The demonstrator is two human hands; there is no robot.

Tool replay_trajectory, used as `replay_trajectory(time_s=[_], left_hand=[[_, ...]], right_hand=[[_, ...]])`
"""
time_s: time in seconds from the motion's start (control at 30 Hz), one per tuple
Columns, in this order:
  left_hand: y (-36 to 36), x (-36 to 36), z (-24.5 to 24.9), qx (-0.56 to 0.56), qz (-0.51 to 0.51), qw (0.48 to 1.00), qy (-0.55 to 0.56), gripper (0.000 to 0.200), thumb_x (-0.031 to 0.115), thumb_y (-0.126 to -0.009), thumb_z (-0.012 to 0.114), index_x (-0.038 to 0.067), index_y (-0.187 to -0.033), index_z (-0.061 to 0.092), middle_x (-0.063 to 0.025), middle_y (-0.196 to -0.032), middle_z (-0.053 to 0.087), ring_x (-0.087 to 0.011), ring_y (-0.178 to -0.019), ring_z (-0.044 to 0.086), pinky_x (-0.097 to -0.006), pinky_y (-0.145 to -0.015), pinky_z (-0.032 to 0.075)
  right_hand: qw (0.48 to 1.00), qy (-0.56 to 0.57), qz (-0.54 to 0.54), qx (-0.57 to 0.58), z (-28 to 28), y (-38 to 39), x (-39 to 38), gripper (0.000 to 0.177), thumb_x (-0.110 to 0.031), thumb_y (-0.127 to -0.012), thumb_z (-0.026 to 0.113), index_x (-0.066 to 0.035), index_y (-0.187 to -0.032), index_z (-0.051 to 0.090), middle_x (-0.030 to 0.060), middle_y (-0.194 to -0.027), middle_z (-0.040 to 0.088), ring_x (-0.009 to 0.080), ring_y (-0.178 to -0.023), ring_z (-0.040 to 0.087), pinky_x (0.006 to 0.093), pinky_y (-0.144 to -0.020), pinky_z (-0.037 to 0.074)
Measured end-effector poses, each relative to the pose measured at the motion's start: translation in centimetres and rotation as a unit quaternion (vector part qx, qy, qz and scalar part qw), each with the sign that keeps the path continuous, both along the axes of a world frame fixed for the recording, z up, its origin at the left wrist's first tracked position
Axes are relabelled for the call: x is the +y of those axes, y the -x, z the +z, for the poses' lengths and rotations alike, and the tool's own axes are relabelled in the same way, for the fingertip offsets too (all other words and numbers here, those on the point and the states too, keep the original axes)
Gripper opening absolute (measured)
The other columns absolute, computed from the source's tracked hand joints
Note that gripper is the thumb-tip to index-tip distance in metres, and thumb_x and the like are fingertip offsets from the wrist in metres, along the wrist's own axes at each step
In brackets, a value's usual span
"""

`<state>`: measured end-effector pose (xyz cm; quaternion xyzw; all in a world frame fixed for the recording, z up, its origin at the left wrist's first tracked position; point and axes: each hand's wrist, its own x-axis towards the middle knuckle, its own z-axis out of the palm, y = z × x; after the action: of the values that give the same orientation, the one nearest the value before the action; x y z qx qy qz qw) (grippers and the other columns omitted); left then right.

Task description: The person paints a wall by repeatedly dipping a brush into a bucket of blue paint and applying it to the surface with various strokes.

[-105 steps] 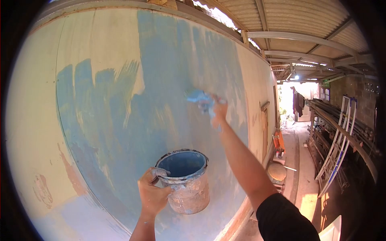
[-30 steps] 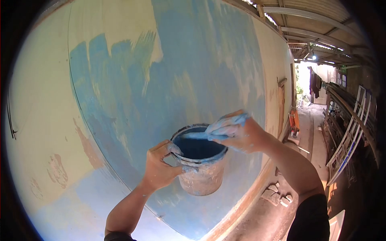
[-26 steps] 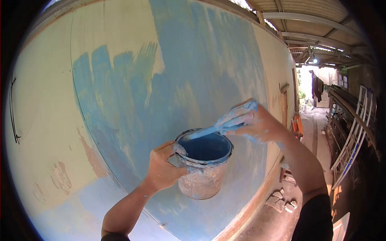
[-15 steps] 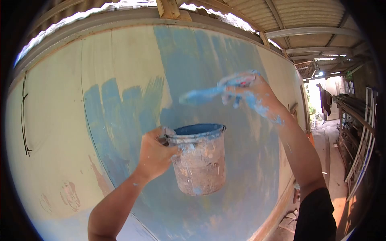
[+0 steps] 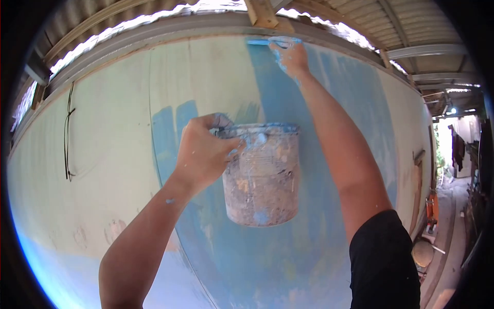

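Note:
My left hand [image 5: 208, 147] grips the rim of a paint-spattered bucket [image 5: 262, 180], thumb on the outside and fingers over the edge. The bucket hangs upright in front of the wall [image 5: 206, 67]; its inside is hidden from this angle. Up near the top edge of the wall, my right hand [image 5: 290, 55] is closed around a blue-coated paintbrush [image 5: 259, 41]. The brush points left, its tip at the border between blue paint and pale wall. Blue paint smears cover my right hand.
A wooden beam [image 5: 261, 13] and corrugated roofing sit above the wall. A black cord [image 5: 67, 139] hangs on the pale left part. To the right runs a narrow passage [image 5: 447, 216] with an orange object [image 5: 431, 211] and a dark hanging cloth [image 5: 457, 147].
My right hand has carried the paintbrush from above the bucket up to the wall's top edge. The bucket has risen slightly in view, and the view has shifted left and upward.

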<state>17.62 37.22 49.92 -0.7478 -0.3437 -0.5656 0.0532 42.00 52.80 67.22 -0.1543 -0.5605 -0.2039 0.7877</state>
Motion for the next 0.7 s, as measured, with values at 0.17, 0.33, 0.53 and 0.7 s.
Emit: replay_trajectory(time_s=[0.17, 0.33, 0.53, 0.7], left_hand=[[1.2, 0.1, -0.2, 0.005, 0.006, 0.999, -0.039, 0.023, 0.007, -0.077, 0.077, -0.008, -0.093, 0.068, -0.0115, -0.071, 0.067, -0.0128, -0.065, 0.059, -0.0327, -0.059, 0.051], [0.4, 0.2, -0.9, -0.022, 0.003, 0.999, -0.047, 0.024, 0.005, -0.077, 0.076, -0.009, -0.095, 0.069, -0.0130, -0.072, 0.067, -0.0128, -0.064, 0.061, -0.0318, -0.058, 0.051], [1.2, 1.8, -1.0, -0.020, -0.009, 0.995, -0.098, 0.023, 0.004, -0.077, 0.077, -0.009, -0.094, 0.069, -0.0122, -0.078, 0.069, -0.0114, -0.068, 0.061, -0.0310, -0.061, 0.051], [0.8, 1.1, -1.1, -0.029, -0.023, 0.998, -0.046, 0.018, 0.001, -0.078, 0.075, -0.008, -0.091, 0.068, -0.0104, -0.080, 0.068, -0.0098, -0.070, 0.059, -0.0292, -0.063, 0.050]], right_hand=[[0.981, -0.139, -0.116, -0.071, -3.4, -2.5, 5.5, 0.029, -0.031, -0.087, 0.077, -0.011, -0.107, 0.078, 0.0088, -0.094, 0.078, 0.0209, -0.083, 0.073, 0.0354, -0.072, 0.053], [0.994, 0.102, 0.046, 0.007, -7.6, -4.4, -1.7, 0.025, -0.026, -0.089, 0.076, -0.006, -0.105, 0.077, 0.0051, -0.079, 0.074, 0.0113, -0.064, 0.064, 0.0305, -0.060, 0.048], [0.985, 0.005, 0.158, -0.064, 2.4, -4.9, 2.9, 0.029, -0.031, -0.088, 0.078, -0.006, -0.104, 0.077, 0.0062, -0.077, 0.071, 0.0131, -0.063, 0.062, 0.0323, -0.061, 0.050], [0.999, -0.020, -0.034, -0.004, -1.1, -2.5, 3.5, 0.028, -0.030, -0.089, 0.079, -0.009, -0.106, 0.077, 0.0036, -0.077, 0.067, 0.0127, -0.065, 0.059, 0.0318, -0.061, 0.048]])
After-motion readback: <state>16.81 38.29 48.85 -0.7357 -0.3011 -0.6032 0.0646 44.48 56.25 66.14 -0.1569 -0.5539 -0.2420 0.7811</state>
